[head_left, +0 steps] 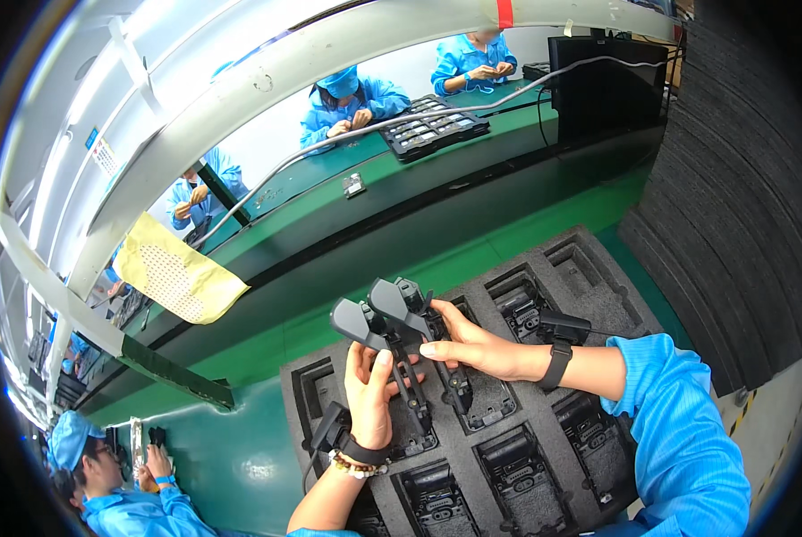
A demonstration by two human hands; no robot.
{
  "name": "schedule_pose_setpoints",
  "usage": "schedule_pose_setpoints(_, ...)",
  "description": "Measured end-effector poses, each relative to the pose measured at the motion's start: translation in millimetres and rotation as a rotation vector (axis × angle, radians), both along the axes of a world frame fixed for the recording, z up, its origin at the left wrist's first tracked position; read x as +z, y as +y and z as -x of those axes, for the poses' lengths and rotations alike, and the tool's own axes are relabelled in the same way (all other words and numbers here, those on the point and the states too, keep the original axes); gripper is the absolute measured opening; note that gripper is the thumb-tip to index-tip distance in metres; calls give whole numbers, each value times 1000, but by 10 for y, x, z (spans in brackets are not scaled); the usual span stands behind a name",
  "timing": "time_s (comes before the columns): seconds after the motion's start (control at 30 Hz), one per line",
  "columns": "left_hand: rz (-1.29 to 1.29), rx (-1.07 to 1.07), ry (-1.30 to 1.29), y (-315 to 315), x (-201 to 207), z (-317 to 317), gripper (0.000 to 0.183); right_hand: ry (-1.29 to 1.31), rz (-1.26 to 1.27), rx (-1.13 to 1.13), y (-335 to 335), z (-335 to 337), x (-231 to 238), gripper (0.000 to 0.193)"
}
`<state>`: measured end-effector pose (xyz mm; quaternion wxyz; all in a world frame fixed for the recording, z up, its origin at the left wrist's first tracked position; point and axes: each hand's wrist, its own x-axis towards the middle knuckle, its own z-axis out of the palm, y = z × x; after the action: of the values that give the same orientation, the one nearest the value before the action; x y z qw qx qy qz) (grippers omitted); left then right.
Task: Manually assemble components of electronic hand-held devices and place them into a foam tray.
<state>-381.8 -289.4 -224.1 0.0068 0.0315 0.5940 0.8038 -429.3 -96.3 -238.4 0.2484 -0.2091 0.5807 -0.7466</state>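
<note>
Grip: left hand (pixel 369 403) closed around a black unit with a rounded grey top (pixel 352 320); right hand (pixel 477 349) grasping its near-twin, a black unit with a slanted grey top (pixel 394 302). The 2 units are held close together above a grey foam tray (pixel 460 439); whether they touch is unclear (the tops overlap in this view). Their lower parts run in among fingers and black tray parts, so where each unit ends cannot be made out. Right fingers largely behind the unit; both thumbs visible.

Tray: black shells (pixel 519 474) sit in several compartments. Near edge and some lower shells are cut off or covered by the forearms; fine detail inside the shells too small to read.

Wrists: black strap (pixel 557 363) on the right, beaded bracelet (pixel 358 466) on the left, each wrist also with a small black box.

Surroundings: black foam stack (pixel 732 215) at right, clipped by the dark fisheye rim. Yellow sheet (pixel 179 276) hangs at left. Across the green bench, 3 people in blue; the beam hides parts of them. Another person at lower left, partly out of frame.
</note>
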Motion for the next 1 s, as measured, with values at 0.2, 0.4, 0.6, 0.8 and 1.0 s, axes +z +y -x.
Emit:
schedule_pose_setpoints(0.2, -144, -88, 11, -24, -14, -12, 49, 344, -121, -295, 4, -52, 24, 98)
schedule_pose_setpoints(0.4, -82, 15, 107, -29, -48, -5, 55, 1344, -342, -1019, 87, 7, 220, 94)
schedule_pose_setpoints(0.6, -58, 15, 104, 10, -77, 6, 57, 1495, -532, -1028, 145, 58, 225, 84)
schedule_pose_setpoints(0.8, -21, 10, 99, 4, -84, 22, 59, 1515, -573, -1025, 128, 94, 185, 80)
schedule_pose_setpoints(1.0, -18, 13, 95, 8, -71, 0, 59, 1563, -626, -1003, 113, 33, 198, 78)
